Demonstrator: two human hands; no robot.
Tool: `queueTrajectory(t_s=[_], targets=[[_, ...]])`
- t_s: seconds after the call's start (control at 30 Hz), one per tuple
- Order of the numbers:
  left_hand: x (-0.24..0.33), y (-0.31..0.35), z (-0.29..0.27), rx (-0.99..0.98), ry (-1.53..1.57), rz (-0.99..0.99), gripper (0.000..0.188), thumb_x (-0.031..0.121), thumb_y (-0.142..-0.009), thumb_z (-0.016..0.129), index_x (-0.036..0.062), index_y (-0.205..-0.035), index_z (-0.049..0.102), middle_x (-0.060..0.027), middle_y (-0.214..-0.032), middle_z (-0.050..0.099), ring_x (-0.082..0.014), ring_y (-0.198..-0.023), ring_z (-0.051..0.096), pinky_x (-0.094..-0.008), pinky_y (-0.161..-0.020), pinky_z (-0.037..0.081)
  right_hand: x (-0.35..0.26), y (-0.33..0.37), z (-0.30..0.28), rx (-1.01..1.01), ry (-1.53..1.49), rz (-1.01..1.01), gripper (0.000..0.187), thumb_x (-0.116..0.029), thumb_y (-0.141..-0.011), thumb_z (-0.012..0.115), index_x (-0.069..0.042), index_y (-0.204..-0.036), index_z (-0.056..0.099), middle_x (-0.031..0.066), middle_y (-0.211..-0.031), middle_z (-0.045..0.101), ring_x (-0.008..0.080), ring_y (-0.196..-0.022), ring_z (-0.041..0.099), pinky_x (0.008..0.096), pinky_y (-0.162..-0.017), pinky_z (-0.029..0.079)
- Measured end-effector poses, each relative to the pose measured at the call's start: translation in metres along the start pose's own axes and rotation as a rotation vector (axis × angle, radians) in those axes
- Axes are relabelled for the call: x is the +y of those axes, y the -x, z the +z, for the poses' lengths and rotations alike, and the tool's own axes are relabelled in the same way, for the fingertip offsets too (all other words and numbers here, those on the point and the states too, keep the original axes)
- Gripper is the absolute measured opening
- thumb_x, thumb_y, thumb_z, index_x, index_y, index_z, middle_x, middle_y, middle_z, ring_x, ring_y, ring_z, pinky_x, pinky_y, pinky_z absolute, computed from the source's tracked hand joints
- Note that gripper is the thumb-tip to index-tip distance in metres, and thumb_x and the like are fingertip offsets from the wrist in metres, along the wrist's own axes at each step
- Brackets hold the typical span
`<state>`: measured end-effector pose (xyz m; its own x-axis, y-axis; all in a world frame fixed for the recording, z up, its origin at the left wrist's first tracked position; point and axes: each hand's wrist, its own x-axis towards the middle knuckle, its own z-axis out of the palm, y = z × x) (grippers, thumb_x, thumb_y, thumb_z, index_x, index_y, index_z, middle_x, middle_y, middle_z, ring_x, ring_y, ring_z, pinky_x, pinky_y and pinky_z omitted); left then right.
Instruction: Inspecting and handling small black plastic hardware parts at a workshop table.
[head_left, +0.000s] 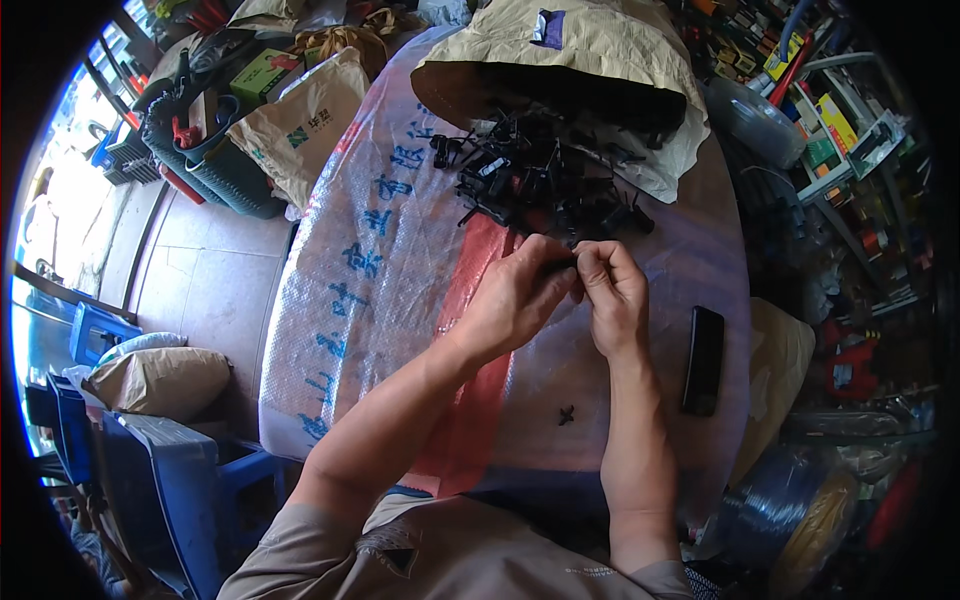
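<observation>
My left hand (528,282) and my right hand (614,285) meet over the middle of the table, fingers closed in a pinch. Between them shows a bit of a small black part (562,264), mostly hidden by the fingers. Just beyond lies a heap of small black plastic parts (520,170) with thin prongs, spilling from the mouth of a large brown paper sack (590,40). One small black piece (566,415) rests apart on the covering, between my forearms.
A woven plastic sheet (400,250) with a red stripe covers the table. A black phone (703,360) lies at the right edge. Blue plastic stools (160,480) and a stuffed sack (160,380) stand on the floor at left. Crowded shelves (845,130) line the right.
</observation>
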<state>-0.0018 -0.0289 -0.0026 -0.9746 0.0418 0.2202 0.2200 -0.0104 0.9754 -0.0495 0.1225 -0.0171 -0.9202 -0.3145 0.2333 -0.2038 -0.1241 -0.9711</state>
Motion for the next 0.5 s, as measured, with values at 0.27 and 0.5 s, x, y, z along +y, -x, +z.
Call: queueTrajectory(t_s=[0.27, 0.5], targets=[[-0.018, -0.001, 0.003, 0.114, -0.183, 0.157, 0.009, 0.004, -0.092, 0.056, -0.0025, -0.098, 0.052, -0.0081, -0.078, 0.063, -0.0105, -0.072, 0.061, -0.0248, -0.064, 0.05, -0.001, 0.003, -0.001, -0.096, -0.243, 0.092, 0.014, -0.006, -0.094, 0.054, 0.0, -0.105, 0.059, 0.0035, -0.083, 0.06, 0.0099, -0.072, 0.055, 0.0229, -0.065, 0.045], [-0.024, -0.003, 0.0, 0.173, -0.092, 0.114, 0.016, 0.011, -0.086, 0.062, 0.0014, -0.096, 0.056, -0.0132, -0.078, 0.061, -0.0247, -0.072, 0.064, -0.0343, -0.062, 0.05, -0.002, 0.004, 0.012, -0.043, -0.377, 0.162, 0.011, -0.005, -0.092, 0.054, -0.001, -0.101, 0.06, 0.0031, -0.079, 0.06, 0.0097, -0.067, 0.053, 0.0223, -0.062, 0.043]])
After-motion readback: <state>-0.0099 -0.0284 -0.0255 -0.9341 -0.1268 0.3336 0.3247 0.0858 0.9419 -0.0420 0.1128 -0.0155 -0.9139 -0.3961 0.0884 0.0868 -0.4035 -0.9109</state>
